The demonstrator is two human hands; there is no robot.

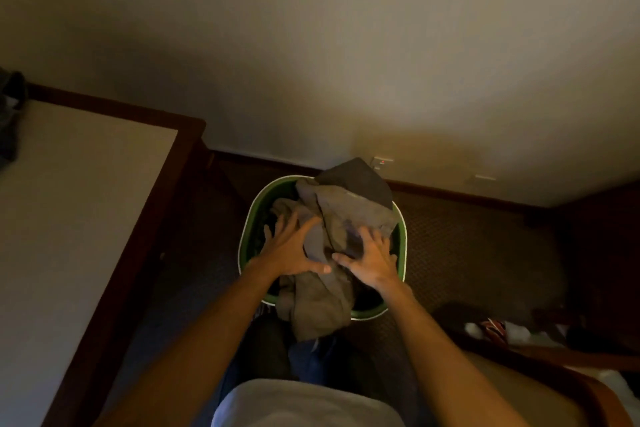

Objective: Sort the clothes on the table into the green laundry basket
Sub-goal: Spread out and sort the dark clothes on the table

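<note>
The green laundry basket (254, 208) stands on the carpet in front of me, heaped with clothes. A grey-brown garment (346, 218) lies on top and spills over the basket's near rim, and a darker grey piece (360, 178) pokes up at the far side. My left hand (294, 250) rests flat on the garment with its fingers spread. My right hand (372, 256) lies on the same garment beside it, fingers also apart. Neither hand grips the cloth. A dark piece of clothing (10, 114) remains at the far left edge of the table (86, 201).
The table with a dark wooden rim fills the left side. A wall with a socket (382, 162) runs behind the basket. At the right a dark wooden piece of furniture (571, 357) holds white and red items (491, 328).
</note>
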